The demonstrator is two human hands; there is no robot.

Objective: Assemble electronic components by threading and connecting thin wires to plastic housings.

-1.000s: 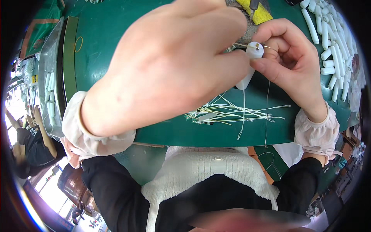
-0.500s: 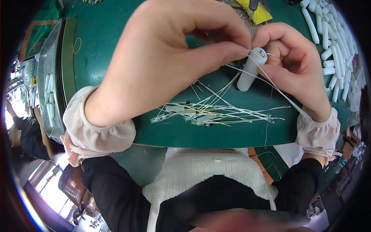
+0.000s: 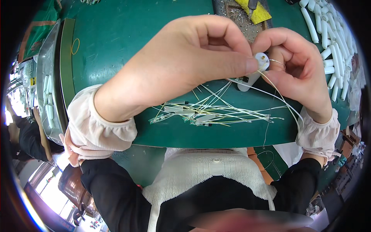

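Note:
A round white end cap with brass-coloured pins faces up between my two hands. Below it, the pale white tube shows in part, slanting down behind my left fingers. My right hand is closed around the capped end, thumb below and forefinger above. My left hand pinches a thin wire at the cap's left edge; its fingertips hide the wire's end. White and yellowish strands run from there toward my right wrist. Beneath my hands lies a loose bundle of thin wires with small circuit boards.
White tubes are heaped at the right. A tray of metal bits with a yellow sponge stands at the back. At the left are a clear bin of tubes and a rubber band. Another person's arm shows far left.
My left hand has lowered and tipped flatter, its fingertips now against the cap. The cap has come down slightly and turned more toward me, with my right hand still around it.

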